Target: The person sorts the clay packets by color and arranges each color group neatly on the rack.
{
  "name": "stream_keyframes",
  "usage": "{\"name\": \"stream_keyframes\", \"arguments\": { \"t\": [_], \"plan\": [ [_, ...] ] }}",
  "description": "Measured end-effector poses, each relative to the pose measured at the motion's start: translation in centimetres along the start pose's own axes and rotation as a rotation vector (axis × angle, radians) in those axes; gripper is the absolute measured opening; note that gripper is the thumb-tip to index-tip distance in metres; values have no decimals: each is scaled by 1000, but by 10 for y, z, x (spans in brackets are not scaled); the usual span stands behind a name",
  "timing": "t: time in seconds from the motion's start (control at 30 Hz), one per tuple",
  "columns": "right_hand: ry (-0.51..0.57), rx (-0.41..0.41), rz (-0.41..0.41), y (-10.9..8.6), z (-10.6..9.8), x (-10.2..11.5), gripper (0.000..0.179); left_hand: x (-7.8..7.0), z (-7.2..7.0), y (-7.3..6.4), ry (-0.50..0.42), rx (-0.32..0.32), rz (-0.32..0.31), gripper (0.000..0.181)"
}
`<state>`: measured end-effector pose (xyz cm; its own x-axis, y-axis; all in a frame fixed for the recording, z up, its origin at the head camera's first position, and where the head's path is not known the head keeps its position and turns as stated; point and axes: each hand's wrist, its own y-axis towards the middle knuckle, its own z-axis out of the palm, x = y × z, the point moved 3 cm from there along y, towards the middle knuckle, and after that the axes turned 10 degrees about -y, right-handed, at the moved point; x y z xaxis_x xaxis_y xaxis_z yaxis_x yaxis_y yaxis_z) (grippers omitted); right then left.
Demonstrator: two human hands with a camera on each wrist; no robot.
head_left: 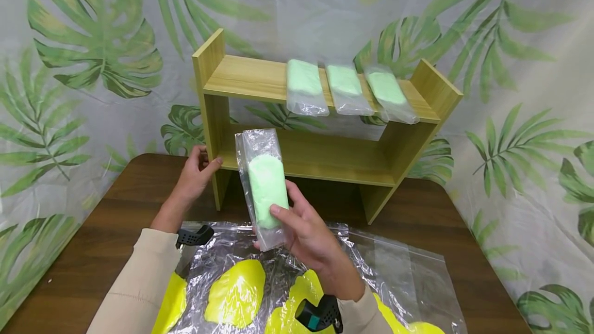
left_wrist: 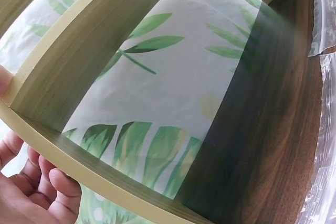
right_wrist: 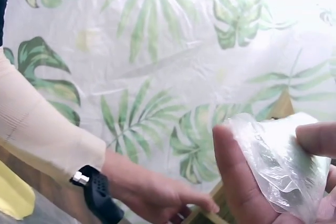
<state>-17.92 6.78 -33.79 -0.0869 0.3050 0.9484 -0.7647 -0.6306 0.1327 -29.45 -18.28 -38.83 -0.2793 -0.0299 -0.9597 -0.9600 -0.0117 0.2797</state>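
My right hand (head_left: 317,238) holds a clear plastic packet (head_left: 267,189) with a light green, clay-like slab inside, its thumb pressed on the front. In the right wrist view the crinkled wrap (right_wrist: 283,177) lies between thumb and fingers. My left hand (head_left: 192,177) grips the left side panel of a small wooden shelf (head_left: 250,73), thumb at the panel's front edge. The left wrist view has its fingers (left_wrist: 63,187) curled on the outer side of that panel (left_wrist: 100,177). Three similar green packets (head_left: 303,77) lie side by side on the top board, their clear ends hanging over the front edge.
The shelf stands at the back of a dark wooden table (head_left: 125,205). In front of it lie clear zip bags (head_left: 394,262) with flat yellow pieces (head_left: 236,293) in them. A leaf-patterned cloth (head_left: 306,9) hangs behind and around the table.
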Motion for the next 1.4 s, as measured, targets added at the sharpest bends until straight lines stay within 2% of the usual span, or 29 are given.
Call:
{"name": "stream_keyframes", "arguments": {
  "t": [0.17, 0.43, 0.57, 0.77, 1.03, 1.27, 1.4],
  "plan": [
    [-44, 31, -15, 6, 7, 13, 53, 1, 0, 1, -9, -1, -10, 39],
    [-114, 56, -147, 22, 16, 35, 52, 3, -1, 0, 4, 9, -8, 40],
    [-160, 14, -169, 33, 17, 43, 46, 3, -2, 0, -1, 5, -19, 41],
    [-173, -87, -141, 46, 15, 52, 36, 1, -1, -1, 1, 7, -31, 45],
    [-164, -101, -162, 51, 14, 62, 49, 0, 0, -1, -1, 2, -13, 42],
    [-210, -204, -187, 53, 17, 71, 42, -2, 0, -1, -16, 10, -17, 41],
    [-185, -187, -208, 53, 21, 76, 41, 0, 0, -1, -11, 11, -11, 40]
  ]
}}
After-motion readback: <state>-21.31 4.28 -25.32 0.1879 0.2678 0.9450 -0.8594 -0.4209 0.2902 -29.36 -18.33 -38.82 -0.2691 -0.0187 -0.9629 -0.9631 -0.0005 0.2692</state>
